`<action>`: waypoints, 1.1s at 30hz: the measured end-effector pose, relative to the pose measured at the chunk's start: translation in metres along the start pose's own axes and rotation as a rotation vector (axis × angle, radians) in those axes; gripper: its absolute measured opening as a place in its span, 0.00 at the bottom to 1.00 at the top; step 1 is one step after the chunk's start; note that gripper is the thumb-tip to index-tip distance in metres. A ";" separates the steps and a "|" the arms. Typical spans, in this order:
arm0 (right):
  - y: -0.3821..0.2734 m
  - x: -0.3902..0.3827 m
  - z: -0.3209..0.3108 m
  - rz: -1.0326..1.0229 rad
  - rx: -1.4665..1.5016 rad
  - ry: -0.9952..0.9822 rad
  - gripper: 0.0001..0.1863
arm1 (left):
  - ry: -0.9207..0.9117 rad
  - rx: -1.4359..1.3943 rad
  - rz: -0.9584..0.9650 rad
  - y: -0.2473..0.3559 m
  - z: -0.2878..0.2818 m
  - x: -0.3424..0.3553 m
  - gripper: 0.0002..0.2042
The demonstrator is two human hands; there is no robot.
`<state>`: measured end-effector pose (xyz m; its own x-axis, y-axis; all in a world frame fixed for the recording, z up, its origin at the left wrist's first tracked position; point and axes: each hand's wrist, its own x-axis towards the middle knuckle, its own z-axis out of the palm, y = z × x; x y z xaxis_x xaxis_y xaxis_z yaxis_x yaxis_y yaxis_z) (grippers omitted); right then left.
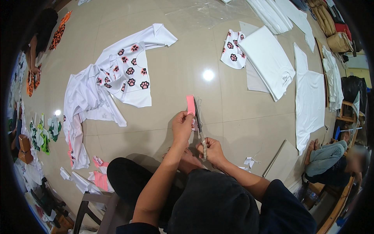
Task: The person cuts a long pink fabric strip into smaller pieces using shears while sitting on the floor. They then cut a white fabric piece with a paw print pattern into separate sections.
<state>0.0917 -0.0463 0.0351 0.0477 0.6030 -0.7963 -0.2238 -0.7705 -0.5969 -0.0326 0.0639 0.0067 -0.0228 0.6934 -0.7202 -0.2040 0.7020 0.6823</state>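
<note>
My left hand (182,125) is closed on a short pink fabric strip (190,102), held upright in front of me with its fingers over the lower end. My right hand (210,147) grips a pair of scissors (203,138) with wrapped handles; the long dark blades point away from me, alongside the strip's right edge. A thin pale thread hangs by the blades. Beyond, on the tiled floor (187,54), lie white garments (85,87) and a white piece printed with pink and black paw prints (131,72).
Folded white fabric (269,60), a laid-out white garment (309,101) and pink scraps (99,177) lie around me. A chair (89,199) is at lower left. A co-worker (327,160) sits at right; another person (38,35) is at upper left. Bags (337,41) line the right.
</note>
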 end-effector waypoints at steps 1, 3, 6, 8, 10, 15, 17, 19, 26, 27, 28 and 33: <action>-0.001 0.000 0.000 -0.006 -0.009 0.000 0.10 | 0.000 -0.001 0.003 0.000 0.000 0.000 0.07; -0.004 0.002 0.001 -0.018 -0.027 -0.002 0.10 | -0.005 -0.009 -0.001 0.000 -0.001 0.000 0.07; -0.005 0.004 0.002 -0.020 -0.010 0.012 0.11 | -0.022 -0.027 -0.014 0.003 0.000 -0.002 0.07; -0.008 0.006 0.002 -0.018 -0.004 0.005 0.11 | -0.026 -0.035 -0.014 0.005 0.000 -0.003 0.07; -0.008 0.006 0.002 -0.012 0.001 0.006 0.11 | -0.028 -0.037 -0.013 0.006 0.000 -0.004 0.07; -0.008 0.005 0.001 0.001 0.007 0.013 0.10 | -0.027 -0.020 -0.009 0.005 0.001 -0.004 0.07; -0.007 0.005 0.000 0.000 0.009 0.008 0.10 | -0.027 -0.017 -0.012 0.006 0.001 -0.004 0.07; -0.006 0.005 -0.001 -0.004 0.013 0.005 0.10 | -0.029 -0.026 -0.019 0.005 0.000 -0.004 0.07; 0.000 0.007 -0.003 -0.018 0.021 -0.007 0.08 | -0.035 -0.033 -0.023 0.003 0.000 -0.002 0.07; 0.001 0.007 -0.004 -0.017 0.022 -0.009 0.08 | -0.037 -0.030 -0.018 0.003 0.000 -0.003 0.07; 0.000 0.007 -0.003 -0.013 0.032 -0.008 0.08 | -0.037 -0.027 -0.014 0.003 0.000 -0.003 0.07; -0.003 0.005 -0.001 -0.005 0.055 -0.012 0.09 | -0.044 -0.019 -0.006 0.006 0.001 -0.005 0.07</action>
<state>0.0938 -0.0411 0.0330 0.0376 0.6098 -0.7916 -0.2764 -0.7549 -0.5947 -0.0326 0.0644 0.0146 0.0212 0.6956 -0.7181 -0.2229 0.7035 0.6748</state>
